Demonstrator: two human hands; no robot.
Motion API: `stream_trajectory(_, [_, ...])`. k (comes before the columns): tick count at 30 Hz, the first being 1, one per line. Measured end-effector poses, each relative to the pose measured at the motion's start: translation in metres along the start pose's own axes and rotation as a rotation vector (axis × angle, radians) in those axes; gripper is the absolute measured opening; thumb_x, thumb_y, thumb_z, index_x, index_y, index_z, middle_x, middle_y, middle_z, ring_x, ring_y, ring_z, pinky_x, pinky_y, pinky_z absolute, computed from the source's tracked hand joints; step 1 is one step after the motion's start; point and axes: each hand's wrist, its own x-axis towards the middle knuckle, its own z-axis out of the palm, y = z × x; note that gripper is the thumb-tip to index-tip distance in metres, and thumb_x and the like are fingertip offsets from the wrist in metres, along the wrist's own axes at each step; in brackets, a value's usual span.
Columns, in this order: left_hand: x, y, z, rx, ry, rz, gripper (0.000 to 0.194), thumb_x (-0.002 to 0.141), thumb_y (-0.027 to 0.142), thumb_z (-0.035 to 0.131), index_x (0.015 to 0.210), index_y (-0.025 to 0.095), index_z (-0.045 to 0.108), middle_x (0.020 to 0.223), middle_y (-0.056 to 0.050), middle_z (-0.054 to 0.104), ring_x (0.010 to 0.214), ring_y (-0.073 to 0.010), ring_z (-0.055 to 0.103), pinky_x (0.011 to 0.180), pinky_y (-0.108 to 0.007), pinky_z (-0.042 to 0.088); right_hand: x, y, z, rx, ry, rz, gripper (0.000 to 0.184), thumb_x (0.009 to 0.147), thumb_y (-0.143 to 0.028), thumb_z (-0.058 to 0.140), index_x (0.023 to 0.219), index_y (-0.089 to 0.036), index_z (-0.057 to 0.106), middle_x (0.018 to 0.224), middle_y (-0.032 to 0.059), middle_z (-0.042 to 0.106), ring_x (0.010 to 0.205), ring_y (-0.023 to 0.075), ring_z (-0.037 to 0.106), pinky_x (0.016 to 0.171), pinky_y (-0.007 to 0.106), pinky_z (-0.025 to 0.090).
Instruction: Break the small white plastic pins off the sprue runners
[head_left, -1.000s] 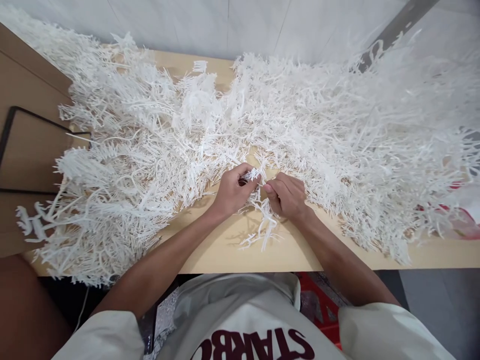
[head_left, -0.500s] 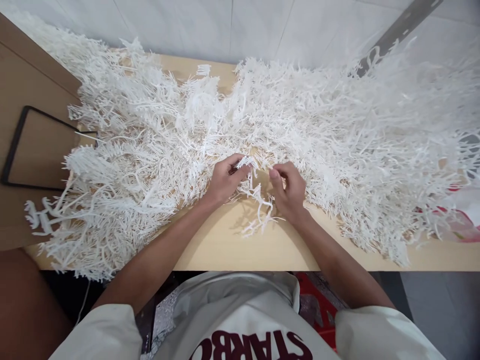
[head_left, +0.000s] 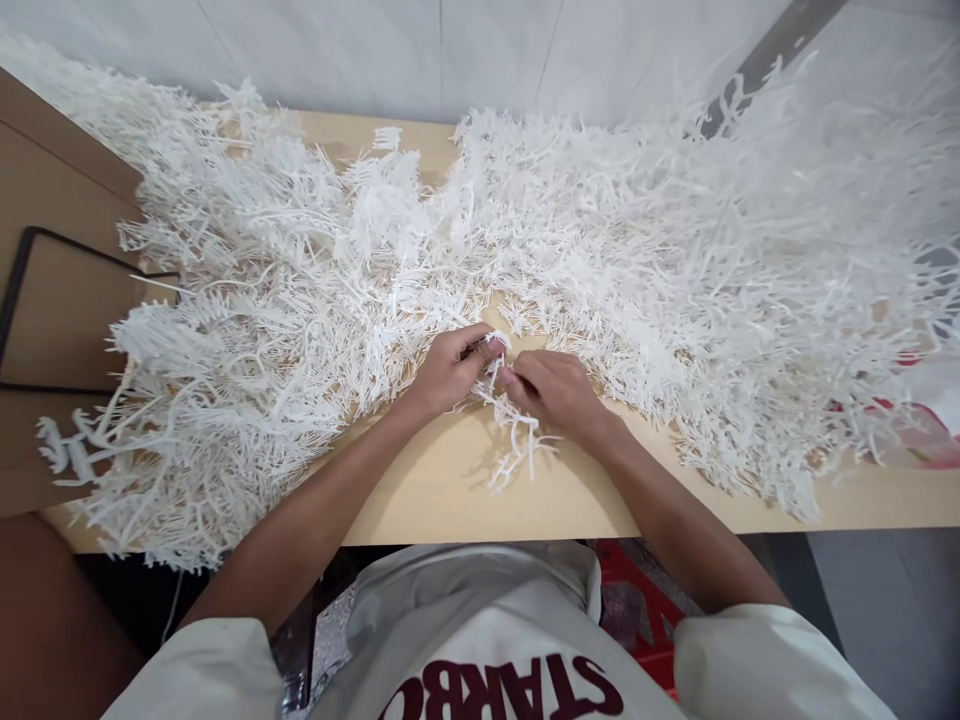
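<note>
My left hand (head_left: 448, 368) and my right hand (head_left: 553, 390) meet at the middle of a light wooden table (head_left: 450, 495), both closed in a pinch on one white branched plastic piece (head_left: 514, 432). Its thin prongs hang down toward me below the hands. A large heap of the same white spiky plastic pieces (head_left: 315, 290) covers the table to the left, behind and to the right (head_left: 712, 290) of the hands.
A black wire frame (head_left: 22, 290) lies on a brown board at the far left. A white tiled wall runs behind the table. A red crate (head_left: 634, 600) sits under the table near my lap. Something red and white (head_left: 926, 425) lies at the right edge.
My right hand, which had drawn slightly away from the left half a second ago, has come back against it on the white piece. The heap has not shifted.
</note>
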Motion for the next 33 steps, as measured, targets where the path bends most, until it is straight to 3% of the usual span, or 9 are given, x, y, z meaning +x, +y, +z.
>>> stream_trajectory(8, [-0.002,0.0,0.002,-0.023,0.075,0.01,0.032,0.083,0.044,0.056,0.067,0.016,0.054,0.056,0.005,0.046,0.049,-0.0058,0.043,0.05,-0.02,0.034,0.004,-0.006,-0.002,-0.191,0.164,-0.254,0.031,0.084,-0.015,0.052,0.06,-0.021,0.034,0.051,-0.0057,0.04,0.049,0.0082,0.031,0.049,0.026,0.028])
stream_trajectory(21, [-0.001,-0.001,0.002,-0.001,0.036,0.06,0.023,0.085,0.032,0.053,0.068,0.016,0.055,0.056,0.005,0.047,0.051,-0.0061,0.043,0.053,-0.02,0.034,-0.001,-0.006,-0.001,-0.08,0.238,-0.316,0.031,0.081,-0.014,0.054,0.061,-0.022,0.031,0.05,-0.0052,0.036,0.049,0.0093,0.029,0.047,0.026,0.027])
stream_trajectory(26, [0.0,-0.004,0.0,0.045,0.001,0.128,0.028,0.088,0.037,0.05,0.071,0.016,0.055,0.056,0.005,0.049,0.054,-0.0067,0.044,0.056,-0.021,0.034,-0.005,-0.004,0.008,0.041,0.319,-0.132,0.032,0.08,-0.013,0.057,0.061,-0.022,0.032,0.05,-0.0063,0.032,0.049,0.0079,0.028,0.047,0.025,0.026])
stream_trajectory(29, [0.002,-0.003,-0.002,0.046,0.05,0.117,0.031,0.089,0.043,0.048,0.073,0.017,0.054,0.061,0.004,0.05,0.057,-0.0077,0.044,0.058,-0.021,0.034,-0.004,-0.001,0.01,0.03,0.284,0.003,0.036,0.083,-0.016,0.055,0.059,-0.021,0.029,0.049,-0.0069,0.027,0.046,0.007,0.023,0.046,0.025,0.023])
stream_trajectory(33, [0.002,-0.003,-0.001,0.049,0.049,0.113,0.035,0.089,0.047,0.046,0.072,0.017,0.053,0.062,0.004,0.048,0.059,-0.0081,0.043,0.059,-0.022,0.033,-0.003,0.002,0.009,0.014,0.247,0.044,0.037,0.085,-0.02,0.053,0.056,-0.02,0.03,0.047,-0.007,0.027,0.044,0.0062,0.024,0.045,0.024,0.023])
